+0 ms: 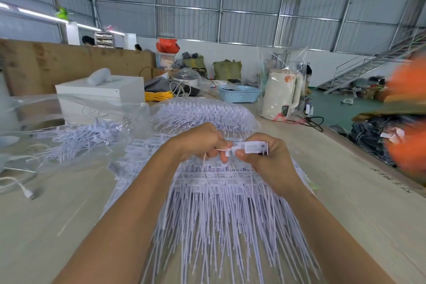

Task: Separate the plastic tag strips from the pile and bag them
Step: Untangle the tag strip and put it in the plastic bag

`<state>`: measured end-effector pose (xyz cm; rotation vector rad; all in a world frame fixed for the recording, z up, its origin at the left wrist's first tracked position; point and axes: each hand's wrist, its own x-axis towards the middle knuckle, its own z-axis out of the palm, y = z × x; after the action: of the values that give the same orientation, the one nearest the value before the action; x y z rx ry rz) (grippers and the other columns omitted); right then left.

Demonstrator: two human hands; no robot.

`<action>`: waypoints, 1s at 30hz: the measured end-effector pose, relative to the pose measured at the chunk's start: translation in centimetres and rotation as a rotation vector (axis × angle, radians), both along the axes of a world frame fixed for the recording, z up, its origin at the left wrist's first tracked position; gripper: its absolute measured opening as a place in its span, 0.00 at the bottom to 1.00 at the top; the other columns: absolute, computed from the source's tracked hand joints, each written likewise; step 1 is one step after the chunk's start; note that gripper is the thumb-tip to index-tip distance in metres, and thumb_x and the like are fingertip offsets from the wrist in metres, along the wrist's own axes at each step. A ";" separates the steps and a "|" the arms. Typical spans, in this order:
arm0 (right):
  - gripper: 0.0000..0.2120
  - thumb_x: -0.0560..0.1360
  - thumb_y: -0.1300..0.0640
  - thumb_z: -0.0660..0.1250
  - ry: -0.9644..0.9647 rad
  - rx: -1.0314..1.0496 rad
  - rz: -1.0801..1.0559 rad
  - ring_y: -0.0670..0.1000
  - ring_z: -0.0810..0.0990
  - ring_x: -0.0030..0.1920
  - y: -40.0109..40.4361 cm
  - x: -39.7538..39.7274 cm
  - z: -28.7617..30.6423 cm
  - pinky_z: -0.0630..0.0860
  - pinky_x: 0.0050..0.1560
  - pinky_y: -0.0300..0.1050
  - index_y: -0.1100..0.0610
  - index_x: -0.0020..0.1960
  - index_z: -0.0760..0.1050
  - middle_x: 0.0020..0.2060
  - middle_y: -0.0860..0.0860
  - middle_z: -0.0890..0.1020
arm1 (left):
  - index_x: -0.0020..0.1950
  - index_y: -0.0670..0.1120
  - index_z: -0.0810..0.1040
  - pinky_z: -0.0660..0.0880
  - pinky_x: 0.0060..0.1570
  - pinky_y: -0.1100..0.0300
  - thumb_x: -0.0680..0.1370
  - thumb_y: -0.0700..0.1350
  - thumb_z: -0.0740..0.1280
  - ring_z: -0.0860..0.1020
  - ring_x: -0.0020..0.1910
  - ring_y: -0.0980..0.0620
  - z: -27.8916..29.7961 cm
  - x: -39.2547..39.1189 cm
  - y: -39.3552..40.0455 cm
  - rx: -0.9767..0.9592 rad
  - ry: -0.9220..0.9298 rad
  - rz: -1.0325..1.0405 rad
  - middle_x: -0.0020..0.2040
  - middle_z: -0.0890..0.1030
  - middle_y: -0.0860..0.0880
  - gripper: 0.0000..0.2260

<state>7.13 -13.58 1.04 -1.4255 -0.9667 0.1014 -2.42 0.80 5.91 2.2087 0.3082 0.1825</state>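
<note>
- Left hand [202, 143] and right hand [265, 154] both pinch one tag strip [249, 147]; fingers clamped
- Light, springy plastic, I'd say; hold the label head, not the tail

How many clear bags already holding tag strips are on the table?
2: one bag at left, beside the left hand; another bag straight beyond both hands. Others may be hidden.

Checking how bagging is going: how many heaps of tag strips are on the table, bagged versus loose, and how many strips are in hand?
Bagged heaps in clear plastic: 2, the left bag and the far bag
Loose pile under the hands: 1
Strip held by left hand and right hand: 1
Total: 4
</note>
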 end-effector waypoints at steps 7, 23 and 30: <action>0.07 0.70 0.65 0.72 0.427 0.080 -0.182 0.44 0.66 0.19 -2.3 2.3 0.4 0.64 0.20 0.34 0.59 0.38 0.74 0.21 0.49 0.70 | 0.37 0.38 0.82 0.56 0.24 0.65 0.78 0.46 0.66 0.59 0.20 0.56 1.4 -1.4 0.8 -0.027 -0.043 -0.041 0.20 0.63 0.53 0.14; 0.08 0.67 0.66 0.71 0.517 0.062 0.307 0.45 0.72 0.25 0.0 -0.9 0.9 0.67 0.21 0.33 0.60 0.43 0.75 0.27 0.50 0.76 | 0.32 0.43 0.76 0.65 0.31 0.62 0.74 0.30 0.62 0.67 0.31 0.54 0.8 -0.4 -1.2 0.103 -0.003 -0.040 0.29 0.70 0.49 0.13; 0.14 0.65 0.69 0.74 0.317 -0.070 0.167 0.46 0.72 0.27 0.6 -0.9 -0.3 0.66 0.25 0.37 0.57 0.46 0.76 0.30 0.50 0.80 | 0.38 0.43 0.76 0.71 0.37 0.60 0.74 0.31 0.64 0.74 0.30 0.52 0.7 -0.5 -1.2 0.228 0.053 -0.103 0.33 0.75 0.49 0.09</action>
<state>6.21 -12.94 0.74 -1.3405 -0.8228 0.4748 -2.88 -0.36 6.64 2.4517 0.2110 0.1067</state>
